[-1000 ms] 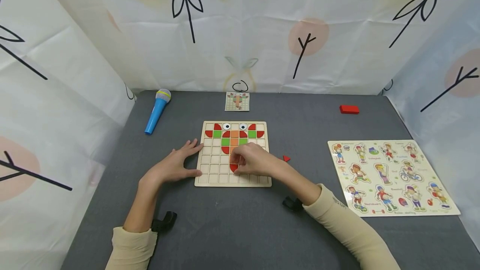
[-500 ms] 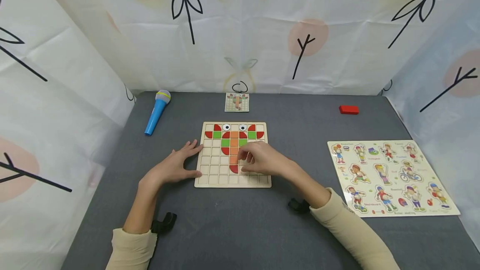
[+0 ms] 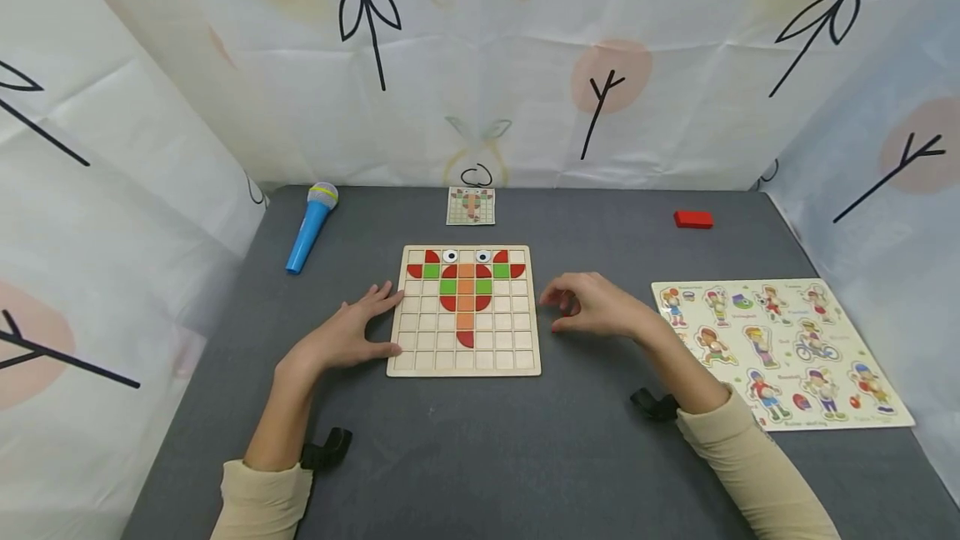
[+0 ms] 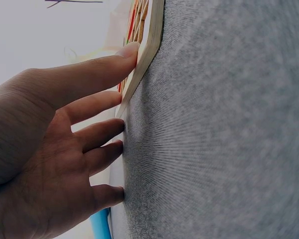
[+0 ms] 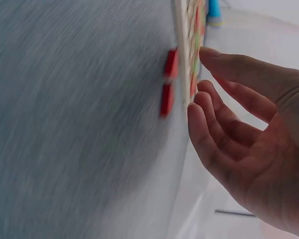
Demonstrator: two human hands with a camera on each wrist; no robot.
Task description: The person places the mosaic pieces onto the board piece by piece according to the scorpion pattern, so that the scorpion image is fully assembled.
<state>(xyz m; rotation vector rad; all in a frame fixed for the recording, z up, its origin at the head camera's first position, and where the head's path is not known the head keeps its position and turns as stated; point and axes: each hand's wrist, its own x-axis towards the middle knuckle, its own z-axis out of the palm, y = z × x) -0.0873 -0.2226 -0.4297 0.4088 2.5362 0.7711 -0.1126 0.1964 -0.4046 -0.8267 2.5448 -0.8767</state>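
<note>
A wooden grid board (image 3: pixel 427 362) lies mid-table. On it, red, green and orange tiles and two eye tiles (image 3: pixel 483 257) form a symmetric figure. My left hand (image 3: pixel 337 332) is spread at the board's left edge, its thumb (image 4: pixel 124 52) and at least one finger touching the rim. Just right of the board hovers my right hand (image 3: pixel 596 304), fingers loosely bent and nothing visible between them. In the right wrist view, two red blocks (image 5: pixel 166 99) rest on the table beside the board, below the right fingertips; the head view has them hidden by the hand.
A small pattern card (image 3: pixel 471 207) lies behind the board. The blue toy microphone (image 3: pixel 307 232) is at back left, a red block (image 3: pixel 693 219) at back right. Under the right forearm's side sits a picture puzzle board (image 3: pixel 783 357). Patterned cloth walls surround the grey table (image 3: pixel 465 457).
My right hand has moved right, off the board to the table beside it. A red rounded tile formerly behind that hand now shows on the grid. The left hand stays put.
</note>
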